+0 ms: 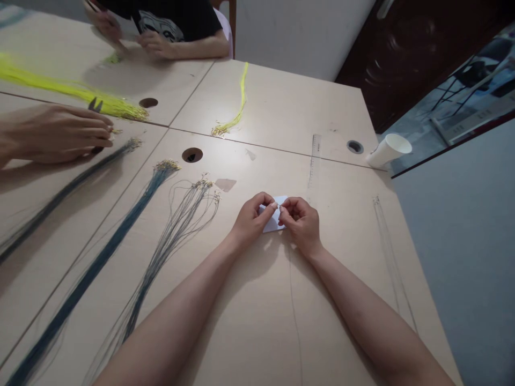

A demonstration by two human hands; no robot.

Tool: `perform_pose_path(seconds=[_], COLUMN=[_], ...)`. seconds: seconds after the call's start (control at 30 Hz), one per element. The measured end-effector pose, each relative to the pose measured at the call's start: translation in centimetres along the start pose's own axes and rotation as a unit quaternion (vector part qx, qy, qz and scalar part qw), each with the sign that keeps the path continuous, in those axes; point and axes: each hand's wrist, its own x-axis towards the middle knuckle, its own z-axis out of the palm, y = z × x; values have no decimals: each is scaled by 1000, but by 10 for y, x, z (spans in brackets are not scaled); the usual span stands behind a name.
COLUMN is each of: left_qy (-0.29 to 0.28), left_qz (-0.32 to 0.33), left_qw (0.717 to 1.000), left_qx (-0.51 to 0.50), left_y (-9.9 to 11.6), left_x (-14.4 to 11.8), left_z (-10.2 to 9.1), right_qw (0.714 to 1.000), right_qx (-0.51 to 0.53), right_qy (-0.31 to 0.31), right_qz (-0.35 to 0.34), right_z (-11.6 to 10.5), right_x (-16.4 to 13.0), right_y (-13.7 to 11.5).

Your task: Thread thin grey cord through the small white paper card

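My left hand (pixel 251 219) and my right hand (pixel 301 221) meet at the middle of the table, fingertips pinched together over a small white card (pixel 272 224). A thin grey cord (pixel 295 316) runs from my fingers down toward the table's near edge. Both hands seem to grip the card and the cord's end; the exact hold is too small to make out. To the left lies a fanned bundle of grey-blue cords (pixel 173 230) with gold clasps at the far end.
More dark blue cord bundles (pixel 100 257) lie left. Yellow cords (pixel 237 107) lie farther back. A clear ruler (pixel 314 161) and a tipped paper cup (pixel 388 150) sit right. Another person's hand (pixel 56 134) rests at left; a second person's hands (pixel 156 45) work opposite.
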Motion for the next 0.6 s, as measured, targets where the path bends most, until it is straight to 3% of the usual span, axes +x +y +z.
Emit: perform_pose_path(seconds=[0.6], left_qy=[3], left_qz=[0], left_qw=[1000], left_qx=[8], left_y=[0], left_x=[0], left_z=[0], right_qw=[1000], right_qx=[-9], right_qy=[2], right_qz=[-10], right_z=[-1], right_x=[0], right_y=[-1])
